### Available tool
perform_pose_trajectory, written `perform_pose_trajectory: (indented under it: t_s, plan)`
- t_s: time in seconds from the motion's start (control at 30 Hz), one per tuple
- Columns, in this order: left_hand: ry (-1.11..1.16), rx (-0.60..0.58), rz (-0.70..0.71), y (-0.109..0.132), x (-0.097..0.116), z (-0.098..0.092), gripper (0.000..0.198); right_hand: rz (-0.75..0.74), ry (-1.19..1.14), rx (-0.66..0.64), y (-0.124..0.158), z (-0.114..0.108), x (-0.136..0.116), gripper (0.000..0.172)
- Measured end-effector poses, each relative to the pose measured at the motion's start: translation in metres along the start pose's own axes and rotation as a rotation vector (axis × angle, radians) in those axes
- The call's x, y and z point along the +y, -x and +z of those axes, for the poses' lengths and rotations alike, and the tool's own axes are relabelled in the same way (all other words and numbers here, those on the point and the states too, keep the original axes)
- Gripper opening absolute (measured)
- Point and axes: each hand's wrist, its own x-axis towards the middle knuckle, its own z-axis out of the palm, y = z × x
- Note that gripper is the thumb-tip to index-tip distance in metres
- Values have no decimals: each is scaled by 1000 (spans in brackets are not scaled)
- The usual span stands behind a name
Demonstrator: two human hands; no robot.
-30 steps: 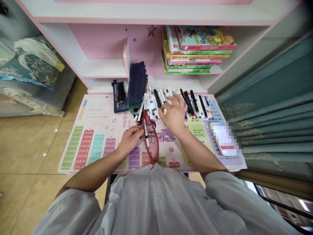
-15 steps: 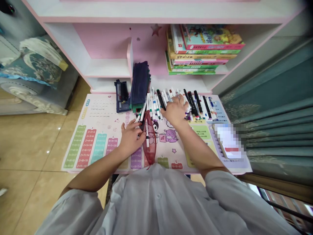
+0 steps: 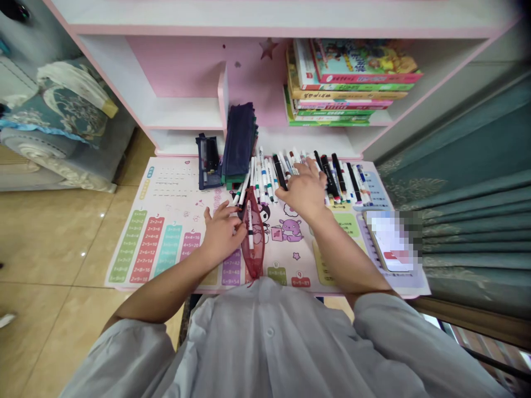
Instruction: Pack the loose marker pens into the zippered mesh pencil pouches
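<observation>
A slim red mesh pouch (image 3: pixel 253 243) lies lengthwise on a printed times-table desk mat (image 3: pixel 178 182), about midway across and reaching toward the mat's near edge. A white marker (image 3: pixel 249 224) runs along the pouch, its upper end at the narrow mouth. The person's left hand (image 3: pixel 219 237) sits just beside the pouch, half open with its fingers curved, and the fingertips (image 3: pixel 236 221) touch the pouch's upper edge; I can't tell whether they're pinching it or only resting there. The right hand (image 3: pixel 305 190) is spread, palm down, over a loose row of markers (image 3: pixel 327 177) along the mat's far edge, with a black marker (image 3: pixel 280 171) just beside the thumb. I can't tell whether it's grasping any of them. Past the row, near the far edge, stand a navy pencil case (image 3: pixel 208 160) and a stack of dark fabric pouches (image 3: pixel 239 141), below a pile of children's books (image 3: pixel 352 83) on the pink-and-white shelf (image 3: pixel 182 113).
</observation>
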Motion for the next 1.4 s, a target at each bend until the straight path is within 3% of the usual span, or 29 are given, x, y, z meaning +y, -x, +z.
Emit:
perform_pose_trajectory:
  t_s: [0.1, 0.23, 0.43, 0.67, 0.93, 1.27, 1.4]
  plan:
    - [-3, 5, -1, 1, -2, 1, 26, -70, -109, 50, 28, -25, -1, 18]
    - [-2, 19, 15, 2, -3, 2, 25, -301, -220, 79, 77, -53, -5, 20]
    - [18, 10, 32, 3, -1, 1, 25, -396, -210, -33, 119, -57, -16, 17]
    - [4, 31, 36, 3, -1, 1, 24, -397, -125, -219, 115, -46, -35, 18]
    - [29, 11, 48, 4, -1, 1, 25, -406, -28, -281, 105, -47, -54, 27]
    - [20, 7, 35, 3, 2, 3, 23, -420, 69, -314, 91, -12, -64, 31]
    - [8, 14, 25, 3, 4, 1, 25, -408, 46, -336, 91, -8, -61, 28]
